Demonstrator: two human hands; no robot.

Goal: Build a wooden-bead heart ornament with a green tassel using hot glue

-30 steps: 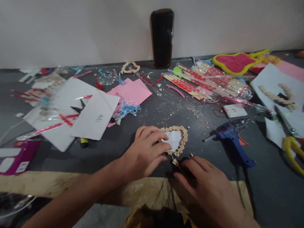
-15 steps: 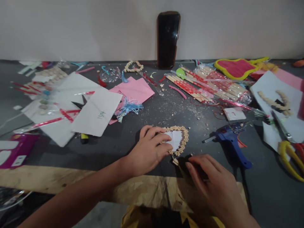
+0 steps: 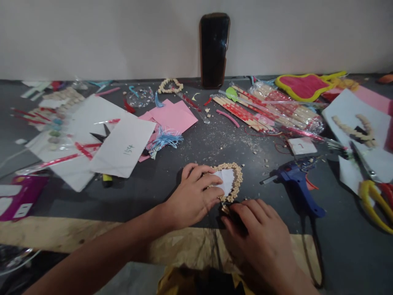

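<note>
A ring of small beige pieces lies on the dark table with white paper inside it. My left hand rests over the ring's left side, fingers spread and slightly bent on the paper. Just below the ring is a small bundle of short beige sticks. My right hand is at that bundle, its thumb and fingers bent together around the bundle's right end, where the fingertips are partly dark.
A blue glue gun lies right of my right hand, its cable running down. Yellow-handled scissors are far right. Pink paper, a white card and wrapped chopsticks lie farther back. A phone leans on the wall.
My right hand has moved left and closed in on the small stick bundle below the ring. My left hand has stayed on the ring. The view has shifted slightly.
</note>
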